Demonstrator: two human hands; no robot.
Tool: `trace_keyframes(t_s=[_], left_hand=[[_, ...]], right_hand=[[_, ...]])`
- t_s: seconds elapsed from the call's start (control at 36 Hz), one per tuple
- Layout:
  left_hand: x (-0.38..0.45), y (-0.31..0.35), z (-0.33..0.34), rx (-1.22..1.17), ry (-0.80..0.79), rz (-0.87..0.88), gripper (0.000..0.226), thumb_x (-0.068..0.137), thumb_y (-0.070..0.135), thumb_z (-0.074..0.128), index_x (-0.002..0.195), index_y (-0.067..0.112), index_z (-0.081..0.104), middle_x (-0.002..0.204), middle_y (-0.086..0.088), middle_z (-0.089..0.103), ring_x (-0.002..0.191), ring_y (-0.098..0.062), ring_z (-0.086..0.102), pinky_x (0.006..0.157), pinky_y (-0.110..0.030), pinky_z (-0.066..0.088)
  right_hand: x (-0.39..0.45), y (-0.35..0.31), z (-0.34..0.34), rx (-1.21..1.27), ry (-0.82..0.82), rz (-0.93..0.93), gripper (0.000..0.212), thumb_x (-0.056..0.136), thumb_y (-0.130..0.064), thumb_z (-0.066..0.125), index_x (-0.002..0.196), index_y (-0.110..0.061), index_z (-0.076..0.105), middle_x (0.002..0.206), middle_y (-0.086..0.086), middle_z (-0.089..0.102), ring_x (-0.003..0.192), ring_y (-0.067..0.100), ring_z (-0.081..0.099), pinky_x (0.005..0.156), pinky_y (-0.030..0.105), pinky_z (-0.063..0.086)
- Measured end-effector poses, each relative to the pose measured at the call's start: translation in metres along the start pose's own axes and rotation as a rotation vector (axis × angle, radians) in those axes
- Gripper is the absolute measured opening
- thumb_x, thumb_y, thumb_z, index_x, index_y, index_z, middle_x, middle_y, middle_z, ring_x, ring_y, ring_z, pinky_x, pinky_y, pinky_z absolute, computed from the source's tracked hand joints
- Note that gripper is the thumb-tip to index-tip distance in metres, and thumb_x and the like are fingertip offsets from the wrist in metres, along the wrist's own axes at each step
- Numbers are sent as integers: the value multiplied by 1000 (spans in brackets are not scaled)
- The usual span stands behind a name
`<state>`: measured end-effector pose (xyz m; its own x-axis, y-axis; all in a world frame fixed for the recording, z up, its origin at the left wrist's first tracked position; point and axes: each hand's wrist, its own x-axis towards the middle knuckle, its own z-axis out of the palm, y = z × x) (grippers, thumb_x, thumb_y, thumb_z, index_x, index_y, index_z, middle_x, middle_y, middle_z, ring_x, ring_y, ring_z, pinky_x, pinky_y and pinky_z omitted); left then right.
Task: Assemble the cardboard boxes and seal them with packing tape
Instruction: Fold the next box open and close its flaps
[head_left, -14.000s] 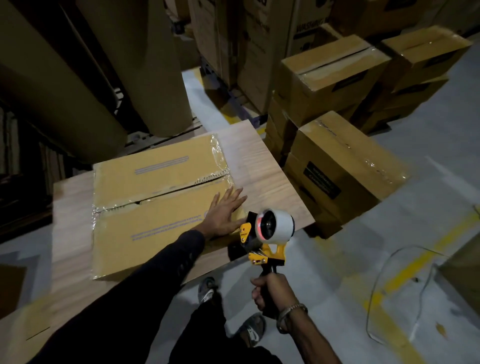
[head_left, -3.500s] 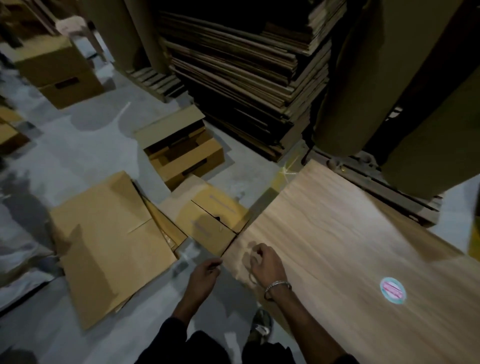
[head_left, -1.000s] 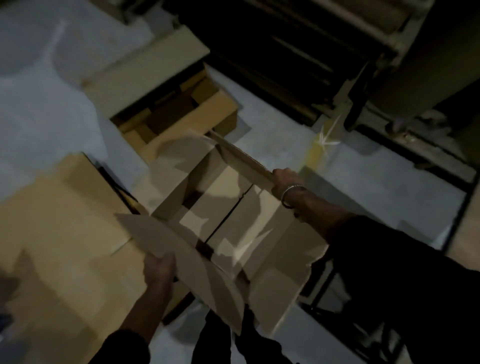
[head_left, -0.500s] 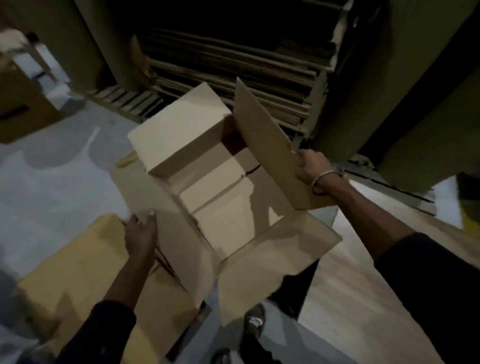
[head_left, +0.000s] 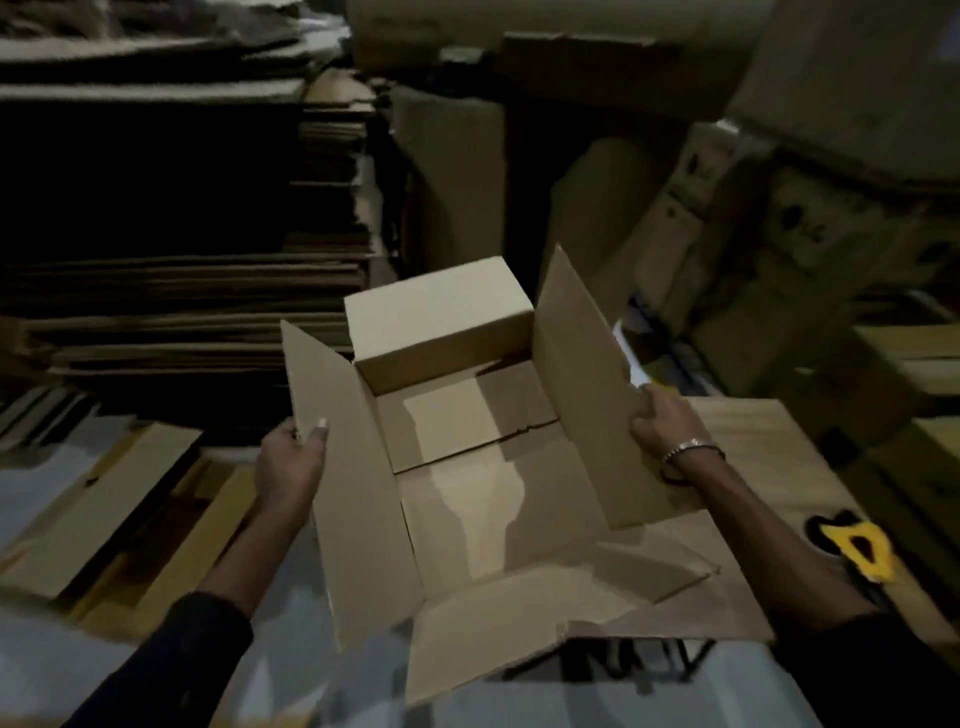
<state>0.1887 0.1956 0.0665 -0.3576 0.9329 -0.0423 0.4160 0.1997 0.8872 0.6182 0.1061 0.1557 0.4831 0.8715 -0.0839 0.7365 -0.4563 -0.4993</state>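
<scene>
So I'm holding the open cardboard box (head_left: 467, 467) up in front of me, left hand (head_left: 288, 460) pinching the left flap's edge, right hand (head_left: 662, 428) gripping the right flap, over the wooden table (head_left: 769, 441) edge, tape dispenser (head_left: 857, 545) sitting nearby.

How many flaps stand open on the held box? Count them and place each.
4. Left flap, gripped by the left hand; right flap, gripped by the right hand; far flap; near flap.
</scene>
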Motion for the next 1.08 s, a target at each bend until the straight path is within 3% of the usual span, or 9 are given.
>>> trace_keyframes(t_s=[0.08, 0.14, 0.42, 0.56, 0.61, 0.72, 0.86, 0.97, 1.08], left_hand=[[-15, 26, 50, -4, -73, 55, 30, 101, 46, 63, 111, 20, 74, 97, -5, 75, 87, -31, 70, 82, -47, 60], [-26, 45, 83, -3, -112, 93, 31, 102, 47, 62, 111, 20, 74, 93, -2, 73, 82, -26, 69, 78, -44, 59], [-47, 116, 246, 17, -297, 166, 34, 101, 44, 66, 109, 13, 77, 96, -6, 76, 87, -26, 71, 78, -39, 55], [-37, 140, 301, 88, -296, 178, 38, 100, 46, 65, 109, 11, 77, 95, -8, 76, 92, -31, 73, 72, -35, 50], [-40, 145, 311, 240, -206, 269, 37, 101, 42, 65, 123, 14, 71, 107, -10, 75, 99, -34, 71, 75, -37, 49], [-56, 140, 318, 643, -58, 663, 35, 104, 28, 57, 137, 16, 61, 135, -9, 63, 113, -32, 64, 85, -47, 54], [-84, 117, 308, 946, -197, 974, 22, 100, 28, 61, 116, 18, 74, 137, -8, 66, 135, -28, 53, 117, -53, 34], [-101, 91, 287, 1051, -316, 944, 22, 98, 32, 63, 112, 22, 77, 126, -1, 72, 125, -22, 62, 118, -51, 29], [-122, 61, 267, 1084, -459, 869, 40, 99, 46, 42, 110, 29, 76, 122, 9, 73, 125, -17, 62, 116, -54, 28]], right_hand=[[-7, 53, -28, 4, 20, 81, 48, 87, -17, 67, 133, -7, 59, 123, 22, 67, 108, 43, 63, 88, 43, 51], [-6, 85, -42, -4, 44, 129, 50, 85, -26, 63, 131, -7, 60, 122, 23, 68, 108, 43, 63, 90, 46, 53], [54, 235, -93, -4, 89, 288, 43, 94, -12, 59, 135, -2, 59, 132, 25, 65, 118, 43, 61, 95, 43, 52], [96, 305, -107, 94, 78, 339, 38, 93, -15, 60, 130, -8, 62, 112, 16, 71, 94, 33, 65, 87, 48, 57], [116, 328, -111, 108, 48, 319, 39, 92, -20, 65, 129, -12, 62, 113, 14, 71, 98, 34, 68, 90, 55, 58], [144, 341, -121, 77, -5, 260, 41, 92, -21, 67, 131, -11, 62, 117, 18, 71, 106, 41, 66, 95, 53, 55], [163, 352, -113, -125, 69, 244, 41, 84, -31, 68, 121, -16, 59, 110, 17, 69, 96, 42, 65, 83, 51, 59], [170, 357, -105, -297, 159, 107, 51, 86, -36, 73, 126, -12, 50, 119, 20, 64, 109, 44, 60, 81, 49, 53], [174, 368, -97, -477, 231, -58, 64, 85, -38, 77, 137, -14, 47, 134, 15, 56, 124, 38, 49, 88, 53, 53]])
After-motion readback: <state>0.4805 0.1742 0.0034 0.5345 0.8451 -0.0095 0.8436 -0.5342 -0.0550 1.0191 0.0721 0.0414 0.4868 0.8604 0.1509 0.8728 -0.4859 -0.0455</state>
